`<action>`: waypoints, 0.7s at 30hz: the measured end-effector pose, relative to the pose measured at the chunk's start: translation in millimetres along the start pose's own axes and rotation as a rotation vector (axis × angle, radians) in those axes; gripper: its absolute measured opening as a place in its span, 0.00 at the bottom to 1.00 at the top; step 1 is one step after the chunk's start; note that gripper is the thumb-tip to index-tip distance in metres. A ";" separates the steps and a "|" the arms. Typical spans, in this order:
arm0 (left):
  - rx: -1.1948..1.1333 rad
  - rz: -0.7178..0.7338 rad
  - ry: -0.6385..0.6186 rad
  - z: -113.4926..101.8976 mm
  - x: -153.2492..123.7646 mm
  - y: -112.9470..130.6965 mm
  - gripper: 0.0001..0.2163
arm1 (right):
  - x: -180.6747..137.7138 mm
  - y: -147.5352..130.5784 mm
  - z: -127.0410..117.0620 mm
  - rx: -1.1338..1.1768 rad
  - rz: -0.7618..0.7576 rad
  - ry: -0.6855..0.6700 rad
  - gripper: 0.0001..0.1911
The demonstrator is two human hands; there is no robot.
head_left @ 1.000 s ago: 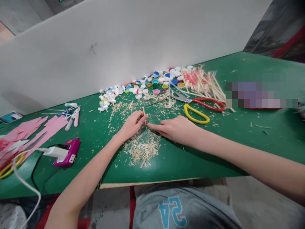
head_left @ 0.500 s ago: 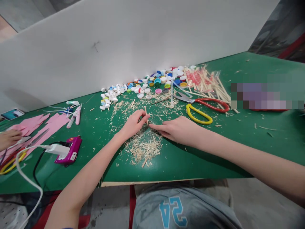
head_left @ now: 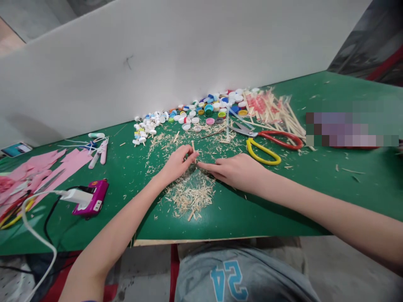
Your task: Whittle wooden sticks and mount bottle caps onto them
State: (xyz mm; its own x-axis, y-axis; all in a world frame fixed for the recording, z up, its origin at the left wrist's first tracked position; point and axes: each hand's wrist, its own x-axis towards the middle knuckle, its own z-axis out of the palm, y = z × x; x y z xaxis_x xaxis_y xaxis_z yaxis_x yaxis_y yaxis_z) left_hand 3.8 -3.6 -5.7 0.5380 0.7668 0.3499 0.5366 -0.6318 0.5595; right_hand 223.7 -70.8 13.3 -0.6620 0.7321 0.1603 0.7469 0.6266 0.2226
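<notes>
One thin, pale wooden stick [head_left: 193, 146] stands pinched by the left hand [head_left: 176, 163], seemingly for steadiness, beside the pointing right hand [head_left: 241, 170], grip unclear.

The left hand [head_left: 176, 164] is pinching the wooden stick [head_left: 193, 147] between thumb and bent fingers, while the bare left forearm [head_left: 127, 220] is slanting from the stick back toward the body. Right of the stick, the right hand [head_left: 237, 171] is lying back upward, its index finger [head_left: 208, 167] pointing at the stick's lower end; the bare right forearm [head_left: 311, 204] is extending away rightward.
</notes>
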 end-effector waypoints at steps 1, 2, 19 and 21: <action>-0.001 -0.004 0.000 -0.1 0.0 0.1 0.16 | 0.0 -0.4 -0.5 -0.026 0.003 0.004 0.23; -0.002 -0.006 -0.002 -0.1 0.1 0.0 0.16 | 0.0 -0.8 -0.9 -0.045 0.004 0.004 0.23; -0.003 -0.013 0.016 1.6 -0.3 -2.6 0.16 | -1.0 -3.5 2.5 0.013 -0.030 0.014 0.21; -0.006 -0.016 0.016 1.5 -0.1 -2.4 0.16 | -1.5 -2.9 3.1 -0.006 -0.026 0.025 0.21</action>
State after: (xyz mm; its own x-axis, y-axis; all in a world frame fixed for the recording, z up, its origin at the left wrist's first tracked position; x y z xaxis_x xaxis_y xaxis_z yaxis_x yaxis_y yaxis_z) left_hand 3.4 -2.3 -8.2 0.5189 0.7784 0.3533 0.5407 -0.6190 0.5696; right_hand 222.7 -72.9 9.5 -0.6827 0.7086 0.1783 0.7289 0.6437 0.2331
